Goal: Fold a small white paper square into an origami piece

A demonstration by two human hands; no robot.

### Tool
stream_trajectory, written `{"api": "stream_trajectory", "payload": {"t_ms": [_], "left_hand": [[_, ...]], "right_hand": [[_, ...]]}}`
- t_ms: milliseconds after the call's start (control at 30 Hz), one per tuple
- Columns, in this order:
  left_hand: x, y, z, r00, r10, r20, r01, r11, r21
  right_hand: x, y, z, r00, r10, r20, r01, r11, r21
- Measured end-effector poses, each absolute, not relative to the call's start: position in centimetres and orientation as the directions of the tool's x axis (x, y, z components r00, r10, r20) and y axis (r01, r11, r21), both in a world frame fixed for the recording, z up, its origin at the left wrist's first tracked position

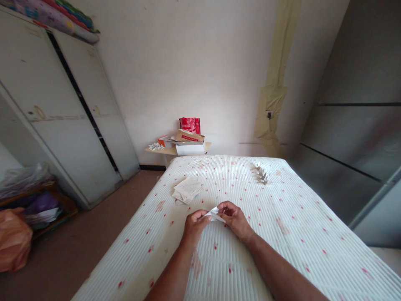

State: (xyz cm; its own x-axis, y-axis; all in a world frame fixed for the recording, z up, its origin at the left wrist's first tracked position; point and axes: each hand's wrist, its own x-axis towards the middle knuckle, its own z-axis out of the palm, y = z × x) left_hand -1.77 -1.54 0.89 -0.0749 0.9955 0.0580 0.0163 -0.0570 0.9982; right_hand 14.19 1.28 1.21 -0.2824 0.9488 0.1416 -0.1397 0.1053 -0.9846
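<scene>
Both hands' grip pinches folded white paper: left hand (pixel 194 226), right hand (pixel 235 219), paper (pixel 214 215) | sheet stack (pixel 187 190) print unreadable

You see soft, even daylight with no glare; your forearms cast only faint shadows on the white ribbed mattress with red flecks (pixel 282 209). Wide-angle distortion bends the grey metal wardrobe (pixel 62 125) at the edges, and focus stays fairly sharp.

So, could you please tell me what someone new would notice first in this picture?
First, the two hands low in the middle: the left hand and right hand pinch a small folded white paper between them over the white mattress with red spots. Next, a stack of paper sheets lies ahead to the left, and a cluster of small folded paper pieces lies farther off to the right. Against the far wall, a red bag stands on a small shelf.
</scene>
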Motion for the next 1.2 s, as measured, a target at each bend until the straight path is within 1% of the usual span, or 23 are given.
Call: {"api": "stream_trajectory", "payload": {"t_ms": [133, 233, 333, 567, 800, 900, 1033, 1100, 1200], "left_hand": [[-1.7, -1.5, 0.7, -0.081, 0.995, 0.054, 0.038, -0.051, 0.998], [-1.4, -1.5, 0.7, -0.078, 0.995, 0.07, 0.07, -0.064, 0.996], [-1.1, -1.6, 0.9, -0.071, 0.992, 0.108, 0.126, -0.099, 0.987], [-0.7, -1.5, 1.1, -0.061, 0.971, 0.229, 0.279, -0.204, 0.938], [-0.7, -1.5, 0.8, -0.006, 0.956, 0.292, 0.331, -0.273, 0.903], [-0.8, -1.4, 0.5, -0.004, 0.955, 0.296, 0.342, -0.277, 0.898], [-0.8, -1.3, 0.3, 0.004, 0.954, 0.3, 0.342, -0.283, 0.896], [-0.9, -1.3, 0.3, 0.004, 0.958, 0.285, 0.325, -0.271, 0.906], [-1.1, -1.4, 0.4, -0.021, 0.974, 0.227, 0.271, -0.213, 0.939]], "right_hand": [[14.1, 1.1, 1.1, -0.328, 0.933, 0.15, -0.118, 0.117, -0.986], [14.2, 0.9, 0.9, -0.358, 0.915, 0.188, -0.056, 0.18, -0.982], [14.2, 0.8, 1.0, -0.346, 0.906, 0.244, -0.008, 0.257, -0.966], [14.4, 0.9, 1.2, -0.284, 0.901, 0.327, 0.044, 0.353, -0.935], [14.4, 0.9, 1.5, -0.359, 0.833, 0.421, 0.056, 0.469, -0.881], [14.3, 0.8, 1.7, -0.378, 0.829, 0.412, 0.056, 0.465, -0.884], [14.2, 0.7, 1.8, -0.365, 0.85, 0.38, 0.037, 0.421, -0.907], [14.2, 0.7, 1.6, -0.339, 0.875, 0.345, 0.016, 0.372, -0.928], [14.3, 1.0, 1.2, -0.278, 0.924, 0.264, -0.041, 0.263, -0.964]]}}
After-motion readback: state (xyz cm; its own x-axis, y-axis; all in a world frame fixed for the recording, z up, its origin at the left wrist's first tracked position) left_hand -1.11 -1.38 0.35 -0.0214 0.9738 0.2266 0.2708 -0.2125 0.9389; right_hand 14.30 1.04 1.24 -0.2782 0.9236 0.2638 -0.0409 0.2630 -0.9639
